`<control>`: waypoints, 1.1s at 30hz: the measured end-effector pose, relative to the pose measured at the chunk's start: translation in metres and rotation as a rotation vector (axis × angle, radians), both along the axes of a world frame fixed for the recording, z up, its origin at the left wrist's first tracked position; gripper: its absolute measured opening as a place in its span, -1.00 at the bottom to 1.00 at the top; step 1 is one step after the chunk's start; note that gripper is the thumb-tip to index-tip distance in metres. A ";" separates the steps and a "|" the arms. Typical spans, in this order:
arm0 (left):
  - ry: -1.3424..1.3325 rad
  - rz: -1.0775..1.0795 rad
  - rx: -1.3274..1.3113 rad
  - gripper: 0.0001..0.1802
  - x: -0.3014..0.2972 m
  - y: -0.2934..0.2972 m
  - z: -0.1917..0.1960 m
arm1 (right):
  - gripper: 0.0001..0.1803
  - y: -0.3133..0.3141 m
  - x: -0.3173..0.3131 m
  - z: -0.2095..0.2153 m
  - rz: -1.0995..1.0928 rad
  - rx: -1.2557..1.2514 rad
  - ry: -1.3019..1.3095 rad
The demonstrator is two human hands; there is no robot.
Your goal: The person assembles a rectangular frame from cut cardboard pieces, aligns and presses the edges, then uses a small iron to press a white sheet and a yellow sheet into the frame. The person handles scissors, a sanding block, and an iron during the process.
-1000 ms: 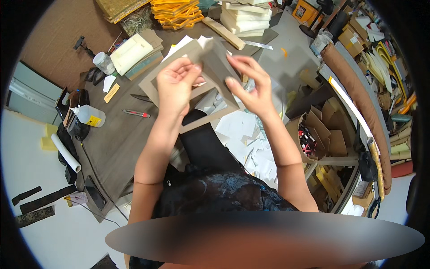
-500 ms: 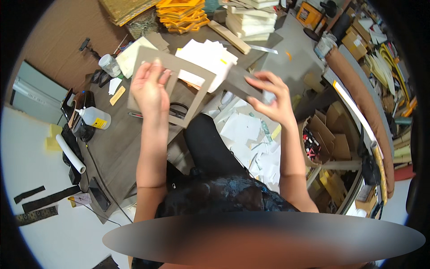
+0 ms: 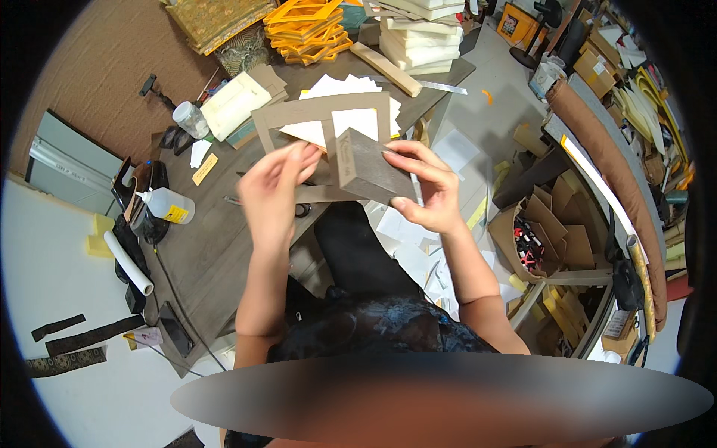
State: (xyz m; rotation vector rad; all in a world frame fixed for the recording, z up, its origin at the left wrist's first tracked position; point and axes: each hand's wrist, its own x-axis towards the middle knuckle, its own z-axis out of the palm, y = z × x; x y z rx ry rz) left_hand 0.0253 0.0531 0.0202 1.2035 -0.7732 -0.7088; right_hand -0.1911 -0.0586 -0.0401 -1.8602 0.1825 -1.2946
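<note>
My right hand [image 3: 429,183] grips a grey box-shaped block [image 3: 377,168] by its right end, tilted in front of my chest. A slim pale stick-like thing [image 3: 417,190] shows by the same palm; its kind is not clear. My left hand [image 3: 276,187], smeared at its outer edge, is at the block's left with fingers curled together; what they hold, if anything, is hidden. Behind both hands is a grey board frame [image 3: 321,108] with two window openings. The block covers part of it, and whether my left hand touches it does not show. White sheets [image 3: 345,86] lie beyond the frame.
On the dark table [image 3: 213,250] at left stand a squeeze bottle [image 3: 168,205] and a clear jar [image 3: 190,119]. Orange frames [image 3: 306,30] and white slabs [image 3: 420,45] are stacked at the back. Paper scraps [image 3: 407,224] lie below at right, near a cardboard box [image 3: 549,224].
My right hand has brought the block leftward in front of the board frame and turned it. My left hand has moved slightly lower, away from the frame's upper edge, where it pinched the board before.
</note>
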 end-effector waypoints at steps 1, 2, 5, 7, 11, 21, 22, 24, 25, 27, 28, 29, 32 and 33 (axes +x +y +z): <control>-0.277 0.101 -0.149 -0.79 0.007 0.011 0.003 | -0.37 -0.001 -0.004 0.004 0.036 -0.006 0.020; -0.556 0.201 -0.296 -0.77 0.013 0.017 0.006 | -0.38 -0.002 -0.007 0.009 0.071 -0.012 0.040; -1.232 0.092 -0.138 -0.65 0.025 -0.013 0.053 | -0.39 0.002 -0.020 0.022 0.151 -0.027 0.159; -0.926 -0.493 0.213 -0.77 0.048 -0.037 0.060 | -0.39 0.001 -0.024 0.030 0.170 -0.028 0.208; -0.687 -0.601 0.380 -0.85 0.048 -0.043 0.055 | -0.42 -0.027 -0.045 0.062 -0.041 -0.254 0.142; -0.596 -0.751 0.439 -0.86 0.039 -0.040 0.061 | -0.45 -0.068 -0.026 0.125 -0.025 -0.627 0.535; -0.619 -0.736 0.434 -0.86 0.038 -0.038 0.062 | -0.44 -0.059 -0.025 0.126 0.145 -0.553 0.520; -0.668 -0.707 0.421 -0.86 0.036 -0.036 0.067 | -0.45 -0.084 -0.023 0.124 -0.045 -0.503 0.607; -0.634 -0.722 0.409 -0.86 0.037 -0.035 0.065 | -0.45 -0.084 -0.028 0.121 -0.149 -0.561 0.580; -0.561 -0.746 0.392 -0.86 0.041 -0.031 0.059 | -0.44 -0.069 -0.029 0.120 -0.068 -0.564 0.522; -0.580 -0.730 0.401 -0.86 0.042 -0.030 0.059 | -0.44 -0.057 -0.026 0.120 0.116 -0.509 0.489; -0.598 -0.712 0.411 -0.86 0.042 -0.029 0.060 | -0.45 -0.067 -0.022 0.119 0.067 -0.577 0.555; -0.592 -0.730 0.401 -0.86 0.042 -0.031 0.059 | -0.51 -0.090 -0.035 0.119 -0.412 -0.672 0.581; -0.580 -0.729 0.390 -0.85 0.045 -0.032 0.056 | -0.48 -0.088 -0.031 0.119 -0.225 -0.505 0.427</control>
